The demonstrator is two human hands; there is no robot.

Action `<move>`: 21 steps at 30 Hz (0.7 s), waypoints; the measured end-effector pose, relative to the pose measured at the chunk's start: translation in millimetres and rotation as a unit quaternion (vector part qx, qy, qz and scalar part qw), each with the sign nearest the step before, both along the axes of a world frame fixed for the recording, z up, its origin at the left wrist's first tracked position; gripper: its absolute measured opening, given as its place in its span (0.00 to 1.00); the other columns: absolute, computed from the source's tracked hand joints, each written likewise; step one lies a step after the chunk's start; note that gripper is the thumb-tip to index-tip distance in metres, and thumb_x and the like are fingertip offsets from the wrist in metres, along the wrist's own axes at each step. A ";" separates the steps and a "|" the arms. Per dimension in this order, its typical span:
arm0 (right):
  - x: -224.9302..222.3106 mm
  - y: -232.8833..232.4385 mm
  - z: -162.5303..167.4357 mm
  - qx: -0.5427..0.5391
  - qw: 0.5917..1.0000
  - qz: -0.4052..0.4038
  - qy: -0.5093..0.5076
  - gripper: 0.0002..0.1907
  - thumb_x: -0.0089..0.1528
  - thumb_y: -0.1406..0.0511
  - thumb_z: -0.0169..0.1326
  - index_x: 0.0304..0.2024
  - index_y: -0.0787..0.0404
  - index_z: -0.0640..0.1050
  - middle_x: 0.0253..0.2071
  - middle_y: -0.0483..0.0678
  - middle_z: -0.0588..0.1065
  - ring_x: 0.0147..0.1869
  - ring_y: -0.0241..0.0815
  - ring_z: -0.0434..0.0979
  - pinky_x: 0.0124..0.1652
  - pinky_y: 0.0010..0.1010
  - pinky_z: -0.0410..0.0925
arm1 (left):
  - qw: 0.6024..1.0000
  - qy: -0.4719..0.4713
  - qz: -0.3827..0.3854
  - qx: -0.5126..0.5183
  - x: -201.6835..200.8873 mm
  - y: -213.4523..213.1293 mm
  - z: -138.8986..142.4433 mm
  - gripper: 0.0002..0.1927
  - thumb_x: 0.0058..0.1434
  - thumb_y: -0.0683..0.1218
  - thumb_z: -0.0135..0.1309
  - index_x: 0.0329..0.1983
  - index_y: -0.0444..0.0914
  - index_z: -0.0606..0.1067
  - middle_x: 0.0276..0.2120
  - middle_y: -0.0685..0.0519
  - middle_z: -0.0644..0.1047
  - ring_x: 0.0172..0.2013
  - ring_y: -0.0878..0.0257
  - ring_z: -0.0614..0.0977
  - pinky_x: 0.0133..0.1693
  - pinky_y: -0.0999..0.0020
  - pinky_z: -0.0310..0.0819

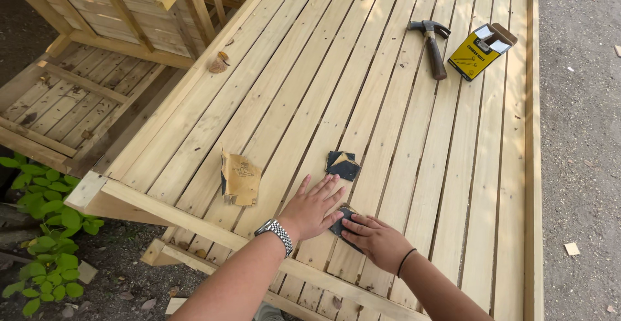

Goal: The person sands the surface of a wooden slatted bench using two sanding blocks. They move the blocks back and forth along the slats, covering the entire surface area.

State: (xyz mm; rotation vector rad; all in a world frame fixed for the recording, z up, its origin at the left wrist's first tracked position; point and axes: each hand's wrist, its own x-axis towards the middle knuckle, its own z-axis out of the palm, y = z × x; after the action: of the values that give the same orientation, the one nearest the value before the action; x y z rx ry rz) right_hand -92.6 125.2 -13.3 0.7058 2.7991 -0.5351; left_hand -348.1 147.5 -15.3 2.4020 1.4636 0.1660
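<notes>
My left hand [312, 206] lies flat, fingers spread, on the pale slatted wood panel [362, 88], with a metal watch on the wrist. My right hand [377, 238] presses a dark piece of sandpaper [341, 221] onto a slat, fingers over it, right beside the left hand's thumb. A second folded dark sandpaper piece [341, 164] lies a little farther away on the slats. A worn tan sheet of sandpaper [240, 179] lies to the left, near the panel's corner.
A hammer [432, 44] and a yellow open box [480, 51] rest at the far right of the panel. More wooden slatted frames [84, 88] lie at the left. Green leaves [45, 230] grow at lower left; gravel ground [582, 133] runs along the right.
</notes>
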 end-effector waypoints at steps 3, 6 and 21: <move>-4.7 -1.5 8.3 -0.027 1.000 0.009 0.009 0.26 0.62 0.65 0.54 0.64 0.47 0.73 0.74 0.39 0.61 0.77 0.45 0.53 0.71 0.42 0.47 | 1.000 0.007 0.017 0.001 -5.4 -16.4 -3.7 0.35 0.71 0.65 0.28 0.77 0.47 0.51 0.77 0.49 0.47 0.75 0.57 0.47 0.71 0.47 0.30; -10.1 2.5 15.1 -0.059 0.996 0.064 -0.008 0.22 0.64 0.60 0.54 0.61 0.43 0.75 0.73 0.37 0.62 0.76 0.43 0.56 0.71 0.47 0.45 | 0.997 0.019 0.063 -0.028 -10.8 -31.0 -3.8 0.35 0.71 0.65 0.27 0.78 0.48 0.48 0.77 0.50 0.45 0.75 0.57 0.46 0.70 0.48 0.29; -4.3 1.9 10.9 0.079 0.996 -0.029 -0.025 0.23 0.66 0.55 0.48 0.65 0.40 0.72 0.73 0.35 0.60 0.76 0.39 0.54 0.69 0.54 0.44 | 0.957 0.066 0.261 -0.108 2.5 -61.6 34.1 0.37 0.70 0.68 0.27 0.78 0.51 0.44 0.78 0.51 0.41 0.76 0.55 0.42 0.71 0.46 0.30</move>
State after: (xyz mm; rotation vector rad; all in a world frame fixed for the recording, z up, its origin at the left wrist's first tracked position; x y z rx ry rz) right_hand -96.9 127.1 -2.5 0.8223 2.8031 -0.3039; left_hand -345.6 85.9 18.8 1.8435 2.0360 -0.0375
